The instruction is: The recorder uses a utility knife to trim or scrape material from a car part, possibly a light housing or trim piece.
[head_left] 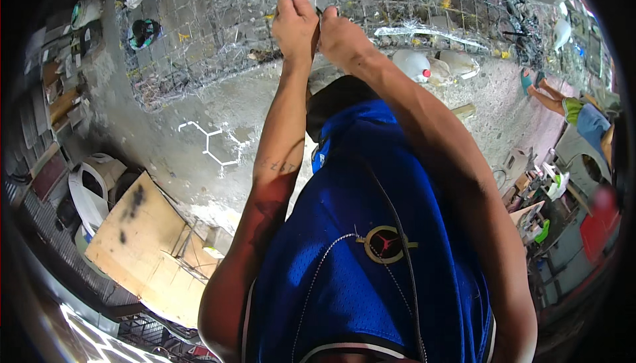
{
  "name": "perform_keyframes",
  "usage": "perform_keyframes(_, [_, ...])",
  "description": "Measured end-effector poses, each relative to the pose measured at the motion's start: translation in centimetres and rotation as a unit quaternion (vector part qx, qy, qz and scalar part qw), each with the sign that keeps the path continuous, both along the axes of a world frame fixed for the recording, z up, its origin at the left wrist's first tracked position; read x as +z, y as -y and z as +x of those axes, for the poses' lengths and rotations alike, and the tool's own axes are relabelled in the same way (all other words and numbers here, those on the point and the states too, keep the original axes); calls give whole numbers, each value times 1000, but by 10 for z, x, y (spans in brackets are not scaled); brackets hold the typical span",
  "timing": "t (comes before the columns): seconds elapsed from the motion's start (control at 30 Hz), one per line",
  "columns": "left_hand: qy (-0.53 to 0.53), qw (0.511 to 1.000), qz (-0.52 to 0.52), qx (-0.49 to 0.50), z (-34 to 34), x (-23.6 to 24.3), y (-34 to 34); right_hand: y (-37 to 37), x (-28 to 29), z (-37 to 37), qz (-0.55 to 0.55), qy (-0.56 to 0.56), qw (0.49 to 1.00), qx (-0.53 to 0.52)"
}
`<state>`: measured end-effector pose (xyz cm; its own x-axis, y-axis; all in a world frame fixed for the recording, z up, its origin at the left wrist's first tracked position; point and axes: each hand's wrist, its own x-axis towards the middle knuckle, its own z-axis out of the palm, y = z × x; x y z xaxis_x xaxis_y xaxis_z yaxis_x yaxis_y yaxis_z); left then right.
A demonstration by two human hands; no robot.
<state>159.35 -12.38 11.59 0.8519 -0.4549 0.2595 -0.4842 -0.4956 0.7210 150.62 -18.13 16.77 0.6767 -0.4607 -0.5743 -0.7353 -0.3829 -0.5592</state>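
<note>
While both arms stretch forward past the blue mesh sleeveless jersey (371, 230) with a round dark patch, the two bare hands come together at the upper middle of the view. The left hand (296, 26) has its fingers bent inward; the right hand (341, 40), just beside it, is curled too. Their fingertips are hidden, so I cannot tell whether either is fully closed or what it grasps. A thin dark item (319, 11), too small to identify, shows between them.

Around and beyond the hands spreads a wire grid (189, 55) strewn with shreds of clear plastic, lying over the grey concrete floor (159, 121). A large pale plywood panel (132, 250) leans at lower left, near a curved white plastic chair (93, 187). Right of the hands, a translucent rounded jug with a red cap (411, 65) lies by the grid's edge. Farther right is another person (591, 124) in yellow-green and blue clothing.
</note>
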Motion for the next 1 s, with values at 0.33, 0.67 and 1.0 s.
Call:
perform_keyframes(0.33, [-44,997,59,-12,-4,4,-7,4,10,-3,6,14,999,45])
perform_keyframes(0.67, [-8,1000,7,-4,-4,-4,2,8,-14,-3,-17,0,999,37])
perform_keyframes(1.0, [-153,982,-103,48,19,17,-38,4,-14,-84,-165,63,984,-22])
